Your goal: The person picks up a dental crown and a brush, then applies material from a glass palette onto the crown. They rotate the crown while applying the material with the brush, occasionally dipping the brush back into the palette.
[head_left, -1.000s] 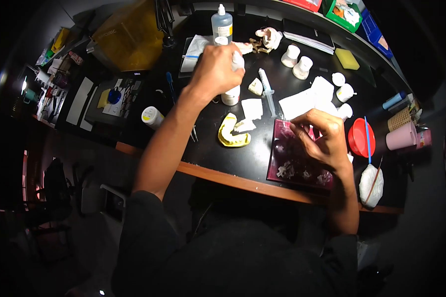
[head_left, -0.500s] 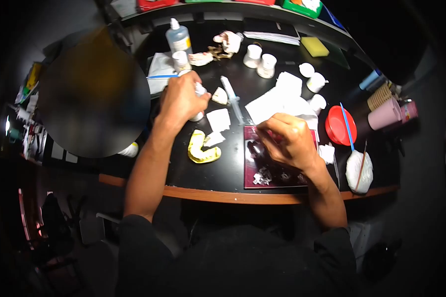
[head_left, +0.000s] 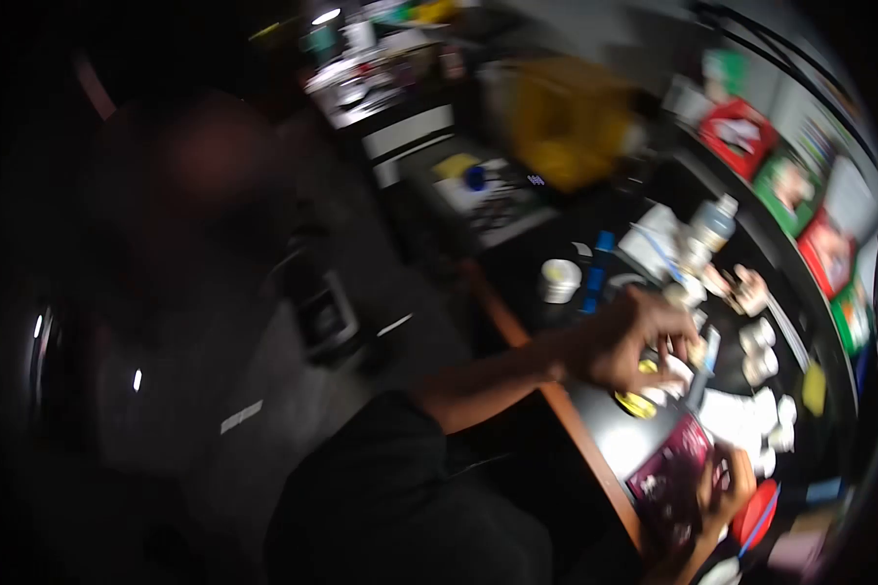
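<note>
The view is smeared by motion. My left hand (head_left: 634,341) is over the table with its fingers curved and apart, and I make out nothing in its grasp. Just beneath it lies a yellow horseshoe-shaped dental cast (head_left: 636,406), partly covered by the hand. A clear syringe (head_left: 700,378) lies just past its fingertips. Lower down, my right hand (head_left: 730,485) is closed in a pinch above a dark red slab (head_left: 675,456); whatever is in those fingers is hidden. White paper towels (head_left: 737,417) lie beyond the slab.
A white cup (head_left: 559,281) stands near the table's left side. A clear bottle (head_left: 715,222) and several small white jars (head_left: 759,363) stand farther back. A red bowl (head_left: 754,512) is beside my right hand. Red and green bins (head_left: 739,139) line the shelf.
The camera has swung left and tilted, so the table now sits at the right. My left hand has come away from the small white bottle. My right hand stays over the slab.
</note>
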`<move>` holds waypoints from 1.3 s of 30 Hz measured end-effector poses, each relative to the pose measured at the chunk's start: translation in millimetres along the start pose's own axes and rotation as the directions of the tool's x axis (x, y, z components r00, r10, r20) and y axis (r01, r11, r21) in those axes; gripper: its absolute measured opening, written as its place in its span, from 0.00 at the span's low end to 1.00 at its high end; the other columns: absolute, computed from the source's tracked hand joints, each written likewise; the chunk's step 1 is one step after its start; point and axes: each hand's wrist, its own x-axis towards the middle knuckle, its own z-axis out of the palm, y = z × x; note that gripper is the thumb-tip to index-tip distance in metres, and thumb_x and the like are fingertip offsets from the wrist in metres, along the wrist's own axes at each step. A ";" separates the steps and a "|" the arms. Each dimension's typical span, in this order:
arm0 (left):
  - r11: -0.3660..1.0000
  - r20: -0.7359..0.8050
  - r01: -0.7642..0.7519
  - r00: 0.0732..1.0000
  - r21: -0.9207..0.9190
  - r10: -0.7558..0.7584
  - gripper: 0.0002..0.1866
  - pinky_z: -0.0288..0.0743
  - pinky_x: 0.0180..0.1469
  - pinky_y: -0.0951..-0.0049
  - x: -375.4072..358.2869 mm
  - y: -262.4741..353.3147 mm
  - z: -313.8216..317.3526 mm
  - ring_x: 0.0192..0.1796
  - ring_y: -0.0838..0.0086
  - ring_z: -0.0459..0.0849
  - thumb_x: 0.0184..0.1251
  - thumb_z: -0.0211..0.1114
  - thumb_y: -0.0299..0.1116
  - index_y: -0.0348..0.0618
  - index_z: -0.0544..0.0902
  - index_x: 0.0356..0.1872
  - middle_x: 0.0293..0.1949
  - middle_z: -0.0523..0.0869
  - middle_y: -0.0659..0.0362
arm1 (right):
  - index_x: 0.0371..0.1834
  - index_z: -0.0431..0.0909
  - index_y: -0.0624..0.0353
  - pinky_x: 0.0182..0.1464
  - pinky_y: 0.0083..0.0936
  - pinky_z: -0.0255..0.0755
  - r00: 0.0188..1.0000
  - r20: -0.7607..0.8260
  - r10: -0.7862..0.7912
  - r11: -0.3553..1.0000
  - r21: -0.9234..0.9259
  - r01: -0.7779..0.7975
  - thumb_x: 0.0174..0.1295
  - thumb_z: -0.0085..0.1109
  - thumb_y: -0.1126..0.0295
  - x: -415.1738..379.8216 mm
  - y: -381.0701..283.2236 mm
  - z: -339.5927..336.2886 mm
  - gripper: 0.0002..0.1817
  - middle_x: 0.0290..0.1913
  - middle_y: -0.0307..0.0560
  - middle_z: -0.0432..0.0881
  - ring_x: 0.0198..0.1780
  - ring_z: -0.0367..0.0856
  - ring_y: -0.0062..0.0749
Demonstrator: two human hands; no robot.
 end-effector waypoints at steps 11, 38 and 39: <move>0.984 0.330 0.121 0.941 -0.128 -0.073 0.19 0.74 0.57 0.59 -136.8 64.4 91.9 0.58 0.56 0.83 0.56 0.72 0.32 0.32 0.82 0.46 0.51 0.85 0.41 | 0.49 0.84 0.73 0.57 0.41 0.77 0.988 0.090 -0.129 0.858 0.510 0.065 0.72 0.56 0.66 3.0 -166.3 32.8 0.17 0.49 0.65 0.87 0.52 0.85 0.53; 0.732 0.007 -0.220 0.956 -0.645 0.293 0.62 0.30 0.82 0.39 -113.4 107.8 165.7 0.85 0.40 0.29 0.69 0.50 0.73 0.30 0.36 0.83 0.84 0.32 0.35 | 0.81 0.54 0.66 0.80 0.54 0.51 0.787 -0.515 0.339 0.905 0.407 -0.124 0.78 0.36 0.38 -59.5 -179.8 29.2 0.43 0.81 0.66 0.56 0.81 0.58 0.59; 0.694 0.160 -0.102 0.940 -0.713 0.302 0.64 0.29 0.82 0.38 -120.7 107.6 161.3 0.85 0.46 0.25 0.67 0.54 0.74 0.31 0.37 0.83 0.85 0.31 0.40 | 0.81 0.53 0.65 0.80 0.54 0.51 0.774 -0.521 0.360 0.895 0.426 -0.129 0.78 0.36 0.37 -62.7 -176.2 25.3 0.44 0.82 0.66 0.55 0.81 0.57 0.59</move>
